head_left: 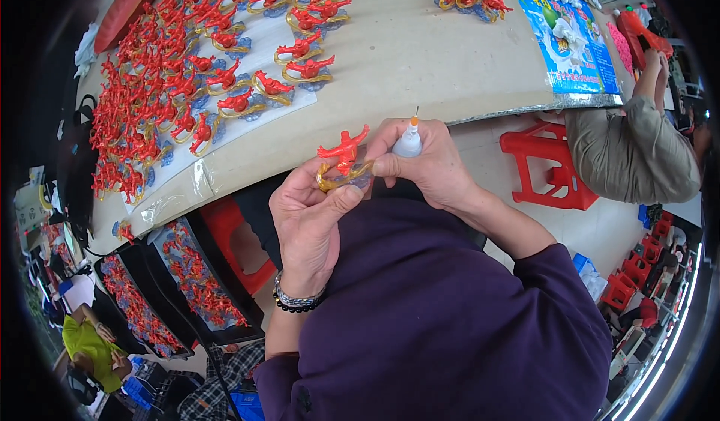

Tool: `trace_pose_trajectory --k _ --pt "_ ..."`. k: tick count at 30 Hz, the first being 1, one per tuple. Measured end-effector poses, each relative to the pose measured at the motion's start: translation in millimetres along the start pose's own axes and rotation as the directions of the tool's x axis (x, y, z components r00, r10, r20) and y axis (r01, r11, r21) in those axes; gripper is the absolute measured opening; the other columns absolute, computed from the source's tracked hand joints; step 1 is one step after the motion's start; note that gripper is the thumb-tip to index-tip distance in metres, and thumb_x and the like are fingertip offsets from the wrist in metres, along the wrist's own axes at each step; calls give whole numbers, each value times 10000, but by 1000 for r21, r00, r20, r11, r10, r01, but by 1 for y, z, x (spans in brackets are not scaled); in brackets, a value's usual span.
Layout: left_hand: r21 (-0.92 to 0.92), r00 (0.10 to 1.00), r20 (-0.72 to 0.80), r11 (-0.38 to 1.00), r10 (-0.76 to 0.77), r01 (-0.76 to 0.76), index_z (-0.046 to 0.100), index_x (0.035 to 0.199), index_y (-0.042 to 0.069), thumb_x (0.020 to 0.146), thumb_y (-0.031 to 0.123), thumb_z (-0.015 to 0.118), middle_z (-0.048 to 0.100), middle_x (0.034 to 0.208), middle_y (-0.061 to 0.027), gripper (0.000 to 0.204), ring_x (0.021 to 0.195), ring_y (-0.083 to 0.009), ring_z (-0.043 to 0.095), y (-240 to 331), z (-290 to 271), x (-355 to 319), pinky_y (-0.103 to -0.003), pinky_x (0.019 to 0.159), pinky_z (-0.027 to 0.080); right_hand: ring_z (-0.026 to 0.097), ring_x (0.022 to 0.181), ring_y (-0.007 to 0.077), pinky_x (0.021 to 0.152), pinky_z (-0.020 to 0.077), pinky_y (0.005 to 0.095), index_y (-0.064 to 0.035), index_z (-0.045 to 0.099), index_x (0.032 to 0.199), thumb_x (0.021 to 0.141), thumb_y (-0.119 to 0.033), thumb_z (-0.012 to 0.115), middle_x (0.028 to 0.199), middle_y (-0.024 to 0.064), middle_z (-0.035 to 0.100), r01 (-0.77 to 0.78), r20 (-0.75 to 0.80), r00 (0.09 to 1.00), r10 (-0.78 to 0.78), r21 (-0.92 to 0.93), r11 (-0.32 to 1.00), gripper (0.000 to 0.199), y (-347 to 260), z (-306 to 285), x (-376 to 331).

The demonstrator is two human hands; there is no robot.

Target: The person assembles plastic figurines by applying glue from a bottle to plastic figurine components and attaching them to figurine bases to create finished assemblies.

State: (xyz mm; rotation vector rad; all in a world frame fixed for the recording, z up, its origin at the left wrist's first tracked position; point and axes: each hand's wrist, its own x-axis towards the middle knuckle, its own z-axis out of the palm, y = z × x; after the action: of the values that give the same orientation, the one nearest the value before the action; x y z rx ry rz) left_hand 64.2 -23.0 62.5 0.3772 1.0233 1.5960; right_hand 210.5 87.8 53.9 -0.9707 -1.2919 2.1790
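Figure [345,151], red on a gold-and-blue base [352,179], is just off the near edge of the surface [390,68], pinched in my left hand [304,211]. My right hand [439,162] grips a small white bottle [408,145] and touches the base. Many like figures [184,87] stand at the surface's left; trays [225,271] below it hold more. I'd judge this one unfinished; which others are done, I cannot tell.

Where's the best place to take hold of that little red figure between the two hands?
I'd probably grip the red figure by its blue-and-yellow base, coming from the left, as the left hand does: the base is broad, while the slim red arms above it spread out to both sides.
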Motion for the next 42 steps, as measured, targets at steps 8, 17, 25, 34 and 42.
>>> trace_pose_trajectory --k 8,17,25,34,42 --pt "-90 1000 -12 996 20 -21 569 1163 -53 782 -58 703 666 1032 -124 404 901 -190 656 -4 11 3 -305 833 527 635 675 152 551 502 250 11 626 851 812 38 681 835 85 628 130 -87 989 -122 92 987 73 4 6 -3" --pt "4 997 -30 998 65 -65 550 1185 -55 793 -7 700 658 1027 -114 422 874 -171 641 -6 12 0 -300 795 527 627 780 124 625 531 240 8 635 844 810 42 686 1051 105 592 232 -4 972 -236 215 949 70 7 7 -4" --pt "-34 998 46 998 48 -47 549 1169 -76 779 -31 720 664 1014 -123 427 846 -178 651 5 8 10 -288 768 533 618 813 121 608 529 230 -7 643 833 790 -2 731 1111 104 590 58 142 986 -87 196 979 98 -11 -1 -1" --pt "48 995 70 996 67 -71 542 1203 -70 824 -33 667 646 1111 -127 402 975 -159 624 7 21 21 -285 879 484 641 839 162 603 566 275 -5 626 888 815 29 667 1082 118 604 64 118 988 -103 297 953 90 -16 -11 2" --pt "48 998 24 997 66 -67 567 1147 -52 844 8 681 665 1062 -115 329 914 -140 632 6 16 16 -270 833 489 637 808 147 606 555 259 -15 619 928 857 -73 698 989 91 630 68 134 986 -101 230 971 121 -8 -6 6"
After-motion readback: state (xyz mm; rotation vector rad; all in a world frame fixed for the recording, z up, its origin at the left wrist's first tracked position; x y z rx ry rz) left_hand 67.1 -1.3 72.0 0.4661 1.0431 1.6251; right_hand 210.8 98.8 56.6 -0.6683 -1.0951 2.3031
